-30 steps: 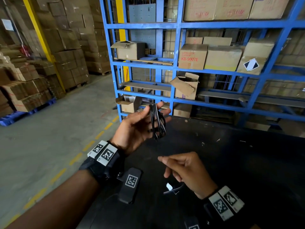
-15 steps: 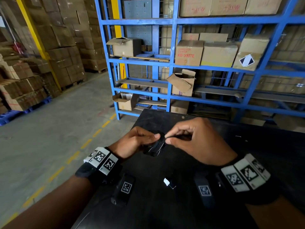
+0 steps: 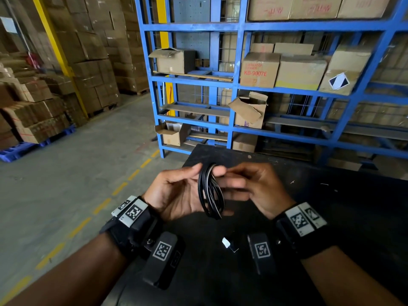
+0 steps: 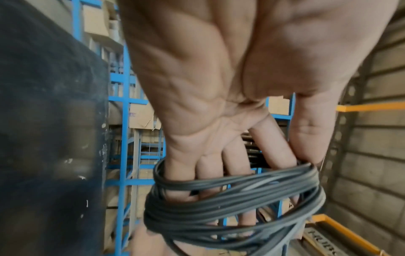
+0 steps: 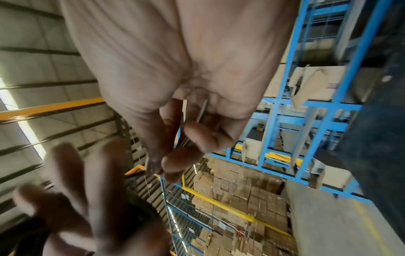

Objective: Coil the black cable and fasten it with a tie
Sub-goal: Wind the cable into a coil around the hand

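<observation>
Half a second ago my hands were low and pinched together on the bundle just above the table; now I have lifted them and turned my left hand palm-up. My left fingers lie nearly straight and close together, threaded through the coiled black cable, so the loops ring them and the thumb rests at the coil's edge; that keeps the turns stacked without my squeezing. My right hand sits just beside the coil, forefinger and thumb pinching a thin wire tie that runs back under my curled fingers, ready to wrap, I judge. Below, on the black table, lies a small white tag between my wrists. Beyond stand the blue shelves with cardboard boxes.
</observation>
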`<state>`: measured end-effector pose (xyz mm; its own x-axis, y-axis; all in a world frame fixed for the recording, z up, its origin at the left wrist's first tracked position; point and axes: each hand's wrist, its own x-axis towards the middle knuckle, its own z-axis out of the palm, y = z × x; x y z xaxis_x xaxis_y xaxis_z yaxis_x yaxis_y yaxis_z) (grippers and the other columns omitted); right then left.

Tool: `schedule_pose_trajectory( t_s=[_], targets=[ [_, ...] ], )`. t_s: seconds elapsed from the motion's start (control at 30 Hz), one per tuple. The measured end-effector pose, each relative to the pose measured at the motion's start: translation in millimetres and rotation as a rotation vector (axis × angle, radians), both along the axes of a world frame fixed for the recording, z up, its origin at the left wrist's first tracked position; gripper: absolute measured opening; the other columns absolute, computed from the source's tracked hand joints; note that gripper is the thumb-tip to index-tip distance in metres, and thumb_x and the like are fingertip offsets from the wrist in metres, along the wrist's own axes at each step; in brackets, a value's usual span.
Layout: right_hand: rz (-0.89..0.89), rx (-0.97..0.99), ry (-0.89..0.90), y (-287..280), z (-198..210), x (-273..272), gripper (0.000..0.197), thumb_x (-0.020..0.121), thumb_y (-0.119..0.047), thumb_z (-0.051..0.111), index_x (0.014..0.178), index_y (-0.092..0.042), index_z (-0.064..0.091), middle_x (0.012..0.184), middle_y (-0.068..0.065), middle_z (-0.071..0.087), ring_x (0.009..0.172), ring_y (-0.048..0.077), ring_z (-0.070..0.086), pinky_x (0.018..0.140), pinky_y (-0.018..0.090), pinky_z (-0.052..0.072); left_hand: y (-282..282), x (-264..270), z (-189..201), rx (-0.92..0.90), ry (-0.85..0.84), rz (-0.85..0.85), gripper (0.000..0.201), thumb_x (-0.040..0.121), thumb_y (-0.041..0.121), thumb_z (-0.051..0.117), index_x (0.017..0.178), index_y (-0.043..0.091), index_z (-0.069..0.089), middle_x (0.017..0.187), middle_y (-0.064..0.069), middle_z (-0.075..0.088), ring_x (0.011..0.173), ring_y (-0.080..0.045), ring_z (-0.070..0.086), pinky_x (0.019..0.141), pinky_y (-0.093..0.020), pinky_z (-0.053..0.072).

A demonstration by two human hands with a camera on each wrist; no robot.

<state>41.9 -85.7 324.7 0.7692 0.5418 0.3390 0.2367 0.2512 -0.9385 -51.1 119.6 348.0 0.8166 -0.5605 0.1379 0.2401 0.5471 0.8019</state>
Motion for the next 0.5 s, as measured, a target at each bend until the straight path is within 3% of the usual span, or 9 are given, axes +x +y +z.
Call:
schedule_pose_trajectory(
  t_s=[0.13,0.23,0.33,0.5],
  targets=[
    [-0.085,0.053,0.105,18,-29,-14,0.015,0.075,-0.001,0.070,0.086,-0.001,0.078,0.082,0.035,0.071,0.059,0.023,0.061,0.049,0.027,0.040,-3,7,2,-0.124,0.022,0.082,0.041,0.101,0.032,0.050,0.130,0.008,0.066,0.156,-0.029,0.042,0.149,-0.060,0.019,0.115,-0.081,0.002],
    [-0.135,0.078,0.155,21,-35,-25,0.016,0.076,0.000,0.066,0.080,-0.006,0.080,0.076,0.025,0.068,0.055,0.014,0.062,0.051,0.023,0.042,-4,11,-2,-0.121,0.036,0.144,0.043,0.102,0.033,0.046,0.132,0.009,0.065,0.157,-0.031,0.035,0.150,-0.057,0.024,0.116,-0.081,0.004],
    [-0.075,0.078,0.213,18,-36,-31,0.016,0.081,-0.003,0.069,0.081,-0.013,0.082,0.075,0.012,0.076,0.059,0.016,0.066,0.055,0.023,0.046,-4,13,-6,-0.108,0.055,0.193,0.044,0.103,0.034,0.043,0.133,0.009,0.064,0.157,-0.030,0.037,0.148,-0.056,0.029,0.119,-0.076,0.009],
    [-0.005,0.048,0.366,13,-38,-44,0.031,0.093,0.009,0.058,0.088,-0.012,0.080,0.089,0.015,0.080,0.070,0.021,0.075,0.065,0.024,0.054,-4,15,-7,-0.103,0.068,0.263,0.046,0.102,0.033,0.040,0.131,0.008,0.065,0.158,-0.030,0.040,0.147,-0.053,0.034,0.119,-0.076,0.012]
  ],
)
